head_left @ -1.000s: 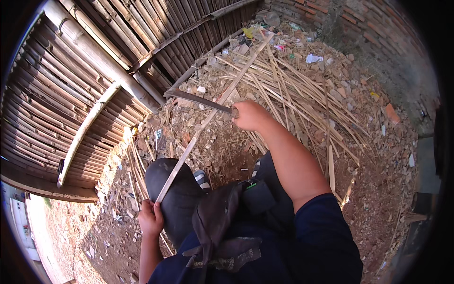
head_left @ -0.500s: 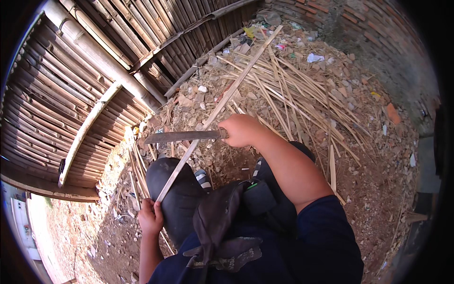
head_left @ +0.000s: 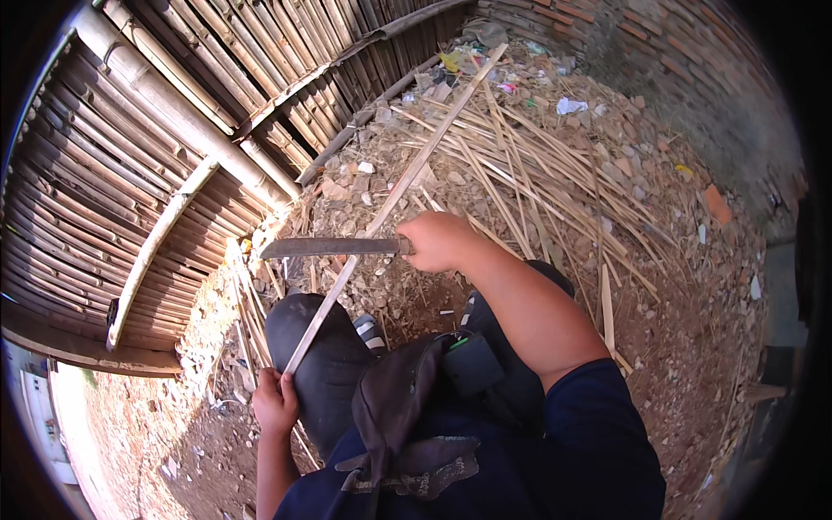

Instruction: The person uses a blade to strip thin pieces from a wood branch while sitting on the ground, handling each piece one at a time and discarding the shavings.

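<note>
A long, flat bamboo strip [head_left: 407, 178] slants from beside my left knee up toward the far rubble. My left hand [head_left: 276, 400] is closed round its near end. In my right hand [head_left: 436, 241] is the handle of a machete [head_left: 334, 248], its dark blade pointing left. The blade lies across the strip a little beyond my knees, seemingly touching it. My fingers hide most of the handle.
A heap of thin bamboo strips [head_left: 555, 191] lies ahead on stony, littered ground. More strips [head_left: 245, 303] lie left of my left knee. A bamboo wall [head_left: 113, 199] stands on the left, a brick wall [head_left: 693, 95] at the far right.
Both hands keep their grips, and the machete stays across the strip. The whole view has shifted very slightly; little else differs.
</note>
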A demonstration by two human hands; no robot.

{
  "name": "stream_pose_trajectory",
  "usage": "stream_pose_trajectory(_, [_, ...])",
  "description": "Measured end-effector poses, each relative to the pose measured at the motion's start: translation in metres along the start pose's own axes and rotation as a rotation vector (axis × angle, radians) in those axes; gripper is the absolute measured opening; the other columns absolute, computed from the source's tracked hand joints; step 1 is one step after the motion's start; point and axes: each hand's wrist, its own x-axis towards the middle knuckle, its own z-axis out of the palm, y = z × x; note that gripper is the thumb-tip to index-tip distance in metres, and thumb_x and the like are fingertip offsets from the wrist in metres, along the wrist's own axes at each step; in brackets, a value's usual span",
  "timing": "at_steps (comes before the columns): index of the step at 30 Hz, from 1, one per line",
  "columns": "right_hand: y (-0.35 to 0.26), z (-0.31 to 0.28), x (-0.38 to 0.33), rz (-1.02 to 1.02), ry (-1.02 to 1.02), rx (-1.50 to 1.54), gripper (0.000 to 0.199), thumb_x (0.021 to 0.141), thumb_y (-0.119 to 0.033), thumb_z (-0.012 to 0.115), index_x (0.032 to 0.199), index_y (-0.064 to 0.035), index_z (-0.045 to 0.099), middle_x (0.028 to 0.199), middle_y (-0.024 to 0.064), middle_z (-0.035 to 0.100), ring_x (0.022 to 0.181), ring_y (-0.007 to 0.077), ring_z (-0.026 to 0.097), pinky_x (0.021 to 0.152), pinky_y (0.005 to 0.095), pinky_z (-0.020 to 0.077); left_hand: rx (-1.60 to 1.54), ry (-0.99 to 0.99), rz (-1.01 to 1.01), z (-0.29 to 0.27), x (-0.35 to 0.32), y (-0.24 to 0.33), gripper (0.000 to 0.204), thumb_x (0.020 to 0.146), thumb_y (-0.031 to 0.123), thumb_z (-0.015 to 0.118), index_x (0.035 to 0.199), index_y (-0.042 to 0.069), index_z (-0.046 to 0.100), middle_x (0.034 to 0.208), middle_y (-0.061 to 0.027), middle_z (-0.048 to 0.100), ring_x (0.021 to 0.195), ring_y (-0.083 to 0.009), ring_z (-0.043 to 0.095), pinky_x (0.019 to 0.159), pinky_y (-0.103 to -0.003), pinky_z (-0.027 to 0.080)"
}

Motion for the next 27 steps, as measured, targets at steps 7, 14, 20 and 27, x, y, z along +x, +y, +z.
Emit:
stream_pose_trajectory(7, [0.006, 0.001, 0.006, -0.012, -0.080, -0.045, 0.032, 0.080, -0.021, 0.071, 0.112, -0.0156, 0.071, 0.100, 0.0156, 0.072, 0.099, 0.0351, 0.070, 0.086, 0.0486, 0.0557, -0.032, 0.008, 0.026, 0.000, 0.000, 0.001, 0.027, 0.100, 0.028, 0.060, 0.091, 0.004, 0.052, 0.059, -0.0134, 0.057, 0.053, -0.0346, 0.059, 0.051, -0.043, 0.044])
stream_pose_trajectory(14, [0.072, -0.008, 0.016, 0.279, 0.185, 0.131, 0.039, 0.082, -0.028, 0.074, 0.118, -0.0123, 0.070, 0.108, 0.0178, 0.071, 0.105, 0.0361, 0.068, 0.090, 0.0463, 0.0543, -0.030, 0.024, 0.015, -0.001, 0.002, 0.008, 0.028, 0.100, 0.029, 0.060, 0.090, 0.004, 0.052, 0.059, -0.0133, 0.057, 0.052, -0.0333, 0.059, 0.051, -0.043, 0.043])
stream_pose_trajectory(20, [0.031, -0.012, 0.000, 0.259, 0.094, 0.088, 0.033, 0.082, -0.023, 0.072, 0.112, -0.0117, 0.070, 0.106, 0.0182, 0.071, 0.102, 0.0365, 0.068, 0.087, 0.0475, 0.0550, -0.042, -0.003, -0.022, 0.000, 0.001, 0.002, 0.029, 0.100, 0.030, 0.061, 0.089, 0.004, 0.052, 0.058, -0.0128, 0.056, 0.051, -0.0321, 0.058, 0.051, -0.042, 0.043])
stream_pose_trajectory(27, [0.004, -0.002, 0.005, 0.000, -0.059, -0.023, 0.028, 0.082, -0.025, 0.072, 0.107, -0.0145, 0.071, 0.097, 0.0137, 0.072, 0.097, 0.0348, 0.069, 0.083, 0.0478, 0.0554, -0.035, 0.014, -0.015, 0.000, -0.001, -0.001, 0.029, 0.100, 0.030, 0.061, 0.091, 0.004, 0.053, 0.060, -0.0138, 0.058, 0.053, -0.0341, 0.060, 0.052, -0.043, 0.044])
